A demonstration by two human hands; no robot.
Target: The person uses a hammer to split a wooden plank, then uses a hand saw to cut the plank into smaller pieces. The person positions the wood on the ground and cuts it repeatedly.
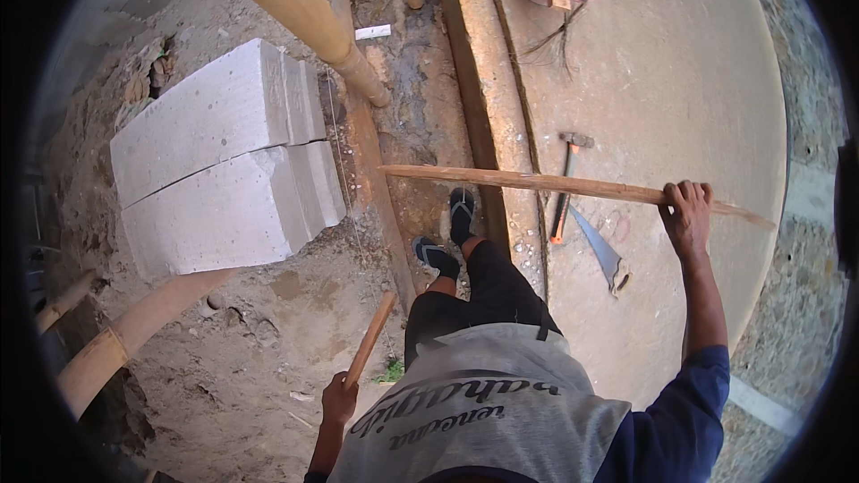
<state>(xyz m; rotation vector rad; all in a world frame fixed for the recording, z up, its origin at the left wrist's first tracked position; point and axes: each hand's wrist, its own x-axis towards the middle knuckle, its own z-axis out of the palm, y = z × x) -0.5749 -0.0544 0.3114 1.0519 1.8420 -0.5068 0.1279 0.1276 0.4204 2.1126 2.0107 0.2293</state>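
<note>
right hand (687,212) clamped on long wooden slat (555,184), held level mid-frame over trench | left hand (339,396) gripping short wooden stick (371,338), lower centre | hammer (565,186), handsaw (599,250) lying on slab

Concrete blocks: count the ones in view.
2. Both grey concrete blocks lie side by side on the dirt at left: the upper block and the lower block. Others may be hidden.
</note>
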